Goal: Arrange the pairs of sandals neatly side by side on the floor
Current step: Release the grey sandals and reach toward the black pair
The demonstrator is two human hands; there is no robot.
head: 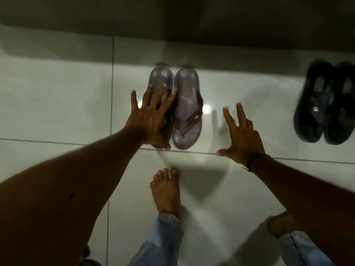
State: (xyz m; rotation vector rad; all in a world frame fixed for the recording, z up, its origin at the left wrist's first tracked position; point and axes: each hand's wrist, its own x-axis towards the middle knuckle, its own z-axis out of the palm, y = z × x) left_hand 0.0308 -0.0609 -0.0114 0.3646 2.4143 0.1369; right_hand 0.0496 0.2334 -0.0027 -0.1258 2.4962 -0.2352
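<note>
Down on the floor: pale glossy tiles (57, 96), a lamp glare shining just right of the grey pair, so judged slick enough for soles to slide with a light push.
Grey sandals (185, 110): at twelve o'clock from the bare foot (166, 191), the two lying side by side and touching, toes pointing back at the person, heels toward the dark wall (172, 16).
Left hand (148, 120): spread flat over the left sandal of that pair, fingers (149, 91) apart and extended, nothing clamped; whether the palm presses down is hard to tell through the blur.
Right hand (243, 137): at two o'clock from the foot, hovering beside the grey pair, fingers splayed, holding nothing.
Black sandals (326, 104): at two to three o'clock, well apart from the grey pair, side by side, slightly angled.
Handling call: thong-style slabs, likely light, with a flexible foam or rubber sole, not fragile.
Where to take hold: pinch the strap (189, 120) at the toe post to lift, or nudge the sole's edge to square it up.
</note>
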